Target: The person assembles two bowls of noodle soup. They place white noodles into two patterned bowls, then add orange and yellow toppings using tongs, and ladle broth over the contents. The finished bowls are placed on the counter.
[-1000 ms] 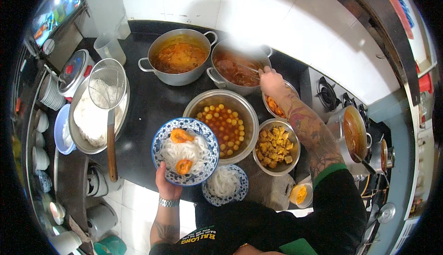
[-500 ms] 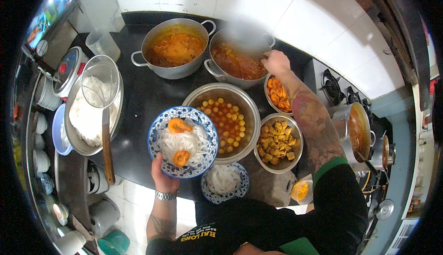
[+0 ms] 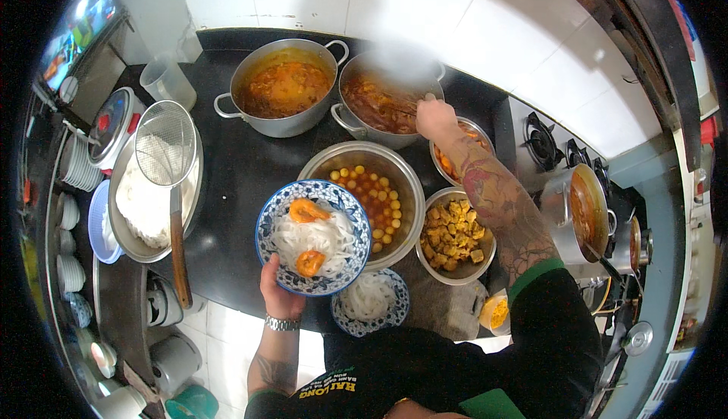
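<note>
I report from a distance on the head view, both bare hands visible. The left hand [image 3: 282, 290] carries the blue-and-white bowl [image 3: 266, 229] at its near left edge, thumb up against the outside; the other fingers are hidden underneath, so I judge the grip from the thumb and the bowl's raised position. The bowl contains white noodles [image 3: 327, 238] with two orange pieces [image 3: 309, 210], one farther from the body, one nearer. The right hand [image 3: 437, 118] is at the right side of the rear right-hand pot [image 3: 379, 137], its fingers curled together, apparently clamped on a utensil [image 3: 402, 106] whose thin handle runs leftward into the pot; its far end is not visible. The governing relation: from the right fingers, the held bowl lies to the left and toward the body, well apart, with the wide steel basin [image 3: 414, 199] of yellow balls between. The bowl overlaps the basin's near left rim in this view; contact between them I cannot establish. The bowl is round, without a long axis. The left hand is nearer to it, the right to the pot. Whitish haze blurs the pot's far side.
</note>
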The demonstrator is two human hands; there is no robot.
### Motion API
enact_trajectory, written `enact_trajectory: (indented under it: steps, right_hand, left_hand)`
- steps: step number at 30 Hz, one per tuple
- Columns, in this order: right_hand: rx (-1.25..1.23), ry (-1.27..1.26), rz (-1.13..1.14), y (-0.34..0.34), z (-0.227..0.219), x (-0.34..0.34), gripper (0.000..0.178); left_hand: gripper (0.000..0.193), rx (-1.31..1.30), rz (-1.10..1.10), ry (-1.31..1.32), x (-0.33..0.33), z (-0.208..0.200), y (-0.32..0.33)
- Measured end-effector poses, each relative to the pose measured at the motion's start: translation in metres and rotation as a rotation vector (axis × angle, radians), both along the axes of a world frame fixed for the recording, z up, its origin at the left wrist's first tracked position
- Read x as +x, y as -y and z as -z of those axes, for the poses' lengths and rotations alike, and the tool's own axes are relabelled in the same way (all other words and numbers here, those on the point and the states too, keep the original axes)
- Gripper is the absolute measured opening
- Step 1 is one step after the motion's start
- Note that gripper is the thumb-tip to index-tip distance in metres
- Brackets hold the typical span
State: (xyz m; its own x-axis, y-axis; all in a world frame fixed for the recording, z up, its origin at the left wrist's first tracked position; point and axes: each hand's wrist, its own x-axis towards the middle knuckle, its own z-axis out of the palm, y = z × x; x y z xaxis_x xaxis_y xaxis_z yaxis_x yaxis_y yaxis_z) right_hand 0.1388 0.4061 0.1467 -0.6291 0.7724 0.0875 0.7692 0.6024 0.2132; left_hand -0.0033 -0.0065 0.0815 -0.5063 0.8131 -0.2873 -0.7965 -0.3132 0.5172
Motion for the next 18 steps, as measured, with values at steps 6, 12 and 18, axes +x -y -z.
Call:
enact_trajectory:
  steps: [6,12,18]
  right_hand:
    - [-0.054,-0.136,0.043,-0.020,0.007,0.014,0.025]
    - [-0.059,-0.222,0.058,-0.010,-0.019,0.037,0.032]
    - [-0.022,-0.270,0.009,0.003,-0.044,0.050,0.034]
  left_hand:
    - [0.057,-0.006,-0.006,0.010,0.000,-0.001,0.003]
    - [0.055,0.007,0.017,-0.014,-0.001,-0.002,0.002]
    - [0.054,0.025,0.032,-0.011,-0.002,-0.005,-0.013]
